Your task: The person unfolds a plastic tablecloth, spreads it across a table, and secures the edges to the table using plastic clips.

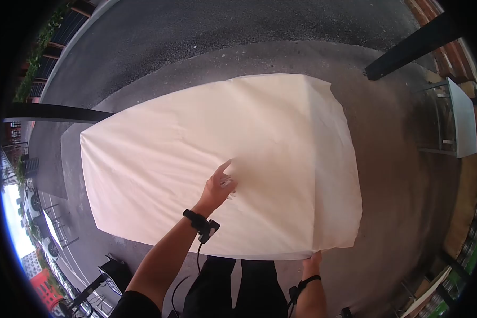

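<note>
Soft daylight (edges strongly bowed).

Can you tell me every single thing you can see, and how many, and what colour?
sheet: one, cream, middle, creased
posts: two, black, left and upper right
ground: one, grey to brownish, all around
white table: one, white, far right
pale table: one, whitish, far left
leaves: uncounted, green, upper left
red patch: one, red, lower left, too small to name
wristbands: two, black, one on each wrist
trousers: one pair, black, bottom middle
left grip: one, bare, over the sheet's middle; touching unclear
right grip: one, bare, at the sheet's near edge, fingers partly hidden
Tiny background things: too blurry to count.
</note>
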`<state>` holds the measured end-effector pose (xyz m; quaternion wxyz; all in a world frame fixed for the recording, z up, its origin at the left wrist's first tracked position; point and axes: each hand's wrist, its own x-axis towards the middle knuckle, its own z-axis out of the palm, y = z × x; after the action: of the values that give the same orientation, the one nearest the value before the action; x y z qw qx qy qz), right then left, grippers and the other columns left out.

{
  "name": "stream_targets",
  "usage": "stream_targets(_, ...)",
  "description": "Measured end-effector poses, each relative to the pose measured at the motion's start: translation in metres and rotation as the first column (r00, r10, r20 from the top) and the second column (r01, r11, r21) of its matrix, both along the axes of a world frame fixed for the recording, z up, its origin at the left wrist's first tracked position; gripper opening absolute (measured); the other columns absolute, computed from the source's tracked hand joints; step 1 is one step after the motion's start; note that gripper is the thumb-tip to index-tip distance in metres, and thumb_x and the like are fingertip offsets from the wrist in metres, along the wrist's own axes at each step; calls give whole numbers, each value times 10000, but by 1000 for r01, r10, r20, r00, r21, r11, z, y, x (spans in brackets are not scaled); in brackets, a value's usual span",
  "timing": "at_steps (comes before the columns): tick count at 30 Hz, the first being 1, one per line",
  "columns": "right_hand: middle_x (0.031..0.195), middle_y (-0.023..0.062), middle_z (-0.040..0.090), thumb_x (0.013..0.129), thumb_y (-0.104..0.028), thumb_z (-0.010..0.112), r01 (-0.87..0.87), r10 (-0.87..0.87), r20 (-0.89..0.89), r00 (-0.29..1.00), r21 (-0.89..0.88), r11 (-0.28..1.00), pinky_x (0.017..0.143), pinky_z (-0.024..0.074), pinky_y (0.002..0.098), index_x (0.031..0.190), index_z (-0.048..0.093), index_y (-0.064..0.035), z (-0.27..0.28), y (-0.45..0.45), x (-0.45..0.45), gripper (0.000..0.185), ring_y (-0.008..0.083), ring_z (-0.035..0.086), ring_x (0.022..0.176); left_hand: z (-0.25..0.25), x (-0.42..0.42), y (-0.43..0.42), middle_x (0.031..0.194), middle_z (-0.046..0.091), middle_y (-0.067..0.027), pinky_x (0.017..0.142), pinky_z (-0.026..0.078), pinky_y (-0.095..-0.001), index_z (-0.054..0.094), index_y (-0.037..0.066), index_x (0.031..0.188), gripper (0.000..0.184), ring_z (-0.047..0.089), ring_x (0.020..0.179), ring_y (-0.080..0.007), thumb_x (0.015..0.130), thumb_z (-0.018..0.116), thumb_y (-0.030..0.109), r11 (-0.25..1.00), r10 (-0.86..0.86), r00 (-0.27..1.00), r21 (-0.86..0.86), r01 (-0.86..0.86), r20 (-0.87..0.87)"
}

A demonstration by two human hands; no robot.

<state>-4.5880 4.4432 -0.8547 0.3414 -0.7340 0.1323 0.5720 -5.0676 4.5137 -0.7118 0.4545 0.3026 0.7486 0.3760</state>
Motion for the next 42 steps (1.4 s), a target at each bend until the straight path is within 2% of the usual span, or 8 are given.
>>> stream_targets(6, 1320, 82, 530, 934, -443, 504, -67, 86, 216, 973, -94, 993, 929, 449, 453, 1356, 438, -122, -51, 7, 50, 534, 276, 513, 1191, 31, 21, -44, 798, 658, -85, 673, 512, -278, 525, -3, 1216, 379, 641, 730, -134, 870, 628, 113, 978, 208, 964, -36, -204, 167)
stream_targets(9, 1216, 115, 547, 943, -346, 497, -445, 512, 396, 762, -254, 859, 946, 436, 461, 1323, 447, -82, 17, 19, 27, 465, 300, 520, 1155, 46, 34, -83, 872, 678, -102, 712, 521, -278, 549, -5, 1180, 333, 660, 792, -149, 884, 619, 132, 923, 382, 881, -167, -347, 280)
stream_targets(12, 1113, 149, 564, 952, -250, 490, -781, 718, 660, 221, -320, 535, 963, 424, 470, 1290, 455, -43, 105, 37, -45, 398, 324, 527, 1120, 53, 52, -128, 991, 634, -102, 720, 516, -278, 506, -8, 1214, 365, 636, 885, -165, 940, 569, 224, 831, 552, 650, -275, -485, 522)
stream_targets(15, 1183, 211, 520, 914, -106, 507, -963, 138, 973, -187, -209, 170, 981, 391, 470, 1215, 481, 1, 158, 51, -134, 320, 374, 484, 1151, 71, 63, -157, 1048, 596, -102, 750, 509, -299, 479, 22, 1256, 369, 617, 950, -186, 968, 525, 247, 720, 670, 401, -416, -555, 625)
stream_targets(21, 1293, 237, 446, 810, -169, 643, -514, 485, 840, -244, 312, -799, 1001, 377, 474, 1273, 437, 8, 235, 12, -302, 537, 412, 449, 1183, 84, 66, -218, 1049, 604, -69, 805, 504, -329, 490, 78, 1254, 340, 603, 992, -172, 970, 534, 260, 725, 581, 297, -316, -611, 758)
stream_targets(26, 1307, 223, 470, 799, -147, 678, -226, 408, 843, -350, 346, -911, 1000, 398, 456, 1295, 439, -14, 227, -84, -371, 566, 410, 468, 1196, 87, 53, -279, 1157, 533, -122, 891, 489, -357, 379, 44, 1340, 425, 575, 1041, -212, 958, 525, 161, 487, 581, -63, -408, -773, 812)
stream_targets(37, 1102, 180, 604, 756, -63, 674, -76, 312, 861, -403, 308, -948, 870, 505, 401, 1140, 562, -24, 230, -327, -477, 402, 355, 606, 1017, 78, -10, -528, 1228, 447, -139, 983, 437, -375, 278, 52, 1360, 506, 514, 1117, -244, 908, 504, 66, 322, 394, -242, -380, -867, 887)
stream_targets(42, 1003, 139, 633, 757, -58, 692, -106, 406, 778, -479, 408, -907, 800, 516, 371, 1030, 617, -51, 231, -444, -545, 284, 318, 630, 920, 65, -55, -644, 1055, 578, -34, 930, 441, -340, 554, 114, 1062, 187, 564, 1037, -179, 875, 562, 118, 158, 98, -460, -470, -868, 882)
